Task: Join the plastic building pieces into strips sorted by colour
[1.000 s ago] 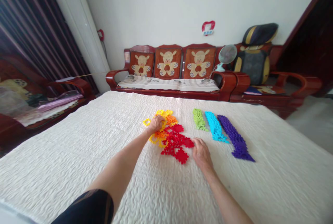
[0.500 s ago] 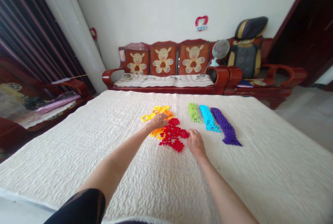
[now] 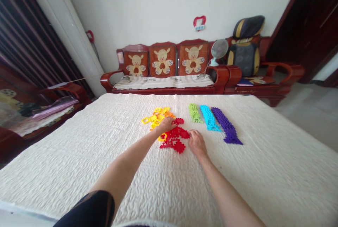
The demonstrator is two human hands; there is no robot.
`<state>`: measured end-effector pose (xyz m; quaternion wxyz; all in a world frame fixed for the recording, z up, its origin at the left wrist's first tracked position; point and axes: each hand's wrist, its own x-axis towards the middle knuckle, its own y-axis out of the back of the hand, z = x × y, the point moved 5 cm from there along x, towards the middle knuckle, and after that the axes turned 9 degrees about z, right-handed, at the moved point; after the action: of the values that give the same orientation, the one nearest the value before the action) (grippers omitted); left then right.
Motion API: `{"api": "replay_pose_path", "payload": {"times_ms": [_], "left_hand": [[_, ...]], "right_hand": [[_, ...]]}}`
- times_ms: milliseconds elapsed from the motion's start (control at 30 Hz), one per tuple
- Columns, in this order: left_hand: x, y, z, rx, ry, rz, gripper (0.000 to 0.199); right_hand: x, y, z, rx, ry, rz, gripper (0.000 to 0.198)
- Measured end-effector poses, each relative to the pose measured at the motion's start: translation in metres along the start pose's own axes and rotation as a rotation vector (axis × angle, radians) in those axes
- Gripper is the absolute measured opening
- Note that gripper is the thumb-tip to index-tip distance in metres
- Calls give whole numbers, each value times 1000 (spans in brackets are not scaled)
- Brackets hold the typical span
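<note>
Red toothed plastic building pieces lie in a loose, overlapping heap on the quilted cover. My left hand reaches over the heap's upper left, its fingers closed at the edge of a red piece. At the heap's right edge, my right hand rests with loosely bent fingers, the tips beside or touching a red piece; nothing shows in its grasp. Yellow pieces spread behind and left of my left hand, with some orange pieces among them. My left hand and forearm hide part of both colours.
To the right lie grouped strips of green pieces, light-blue pieces and purple pieces. The cream quilted cover spreads over the whole table. Behind stand a wooden sofa, a small fan and an armchair with a massage cushion.
My left hand has shifted slightly right, from the yellow and orange pieces onto the upper red ones. A red piece there now looks tilted. My right hand stays nearly still; the view has shifted slightly.
</note>
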<state>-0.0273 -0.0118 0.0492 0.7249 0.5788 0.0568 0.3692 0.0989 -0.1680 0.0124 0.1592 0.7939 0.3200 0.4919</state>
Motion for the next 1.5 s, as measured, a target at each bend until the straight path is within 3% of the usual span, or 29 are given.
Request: {"api": "replay_pose_path", "payload": {"times_ms": [167,300,500,633,900,1067,1167,1300,1500], "left_hand": [[0,34,0,-4,132,105,36],[-32,52,-3,-5,121,154,29],[-108,26,-5,43,-52,78,75],[-132,11,1,97,-37,75,76],[-114,7,18,5,-179,195,63],[-90,25,-20,46,-66,327,29],[-80,26,-46,71,-41,257,27],[-72,24,-76,63,24,268,29],[-75,28,-95,71,83,325,27]], "right_hand": [[0,-2,2,-16,10,-14,36],[-1,-4,4,-30,21,6,36],[-2,-6,7,-31,32,15,35],[-2,-8,9,-20,19,11,34],[-2,-7,10,-8,5,12,36],[-1,-6,9,-5,20,13,35],[-1,-5,8,3,11,5,35],[-1,-5,7,-1,1,-2,35],[-1,-6,9,-12,12,9,35]]}}
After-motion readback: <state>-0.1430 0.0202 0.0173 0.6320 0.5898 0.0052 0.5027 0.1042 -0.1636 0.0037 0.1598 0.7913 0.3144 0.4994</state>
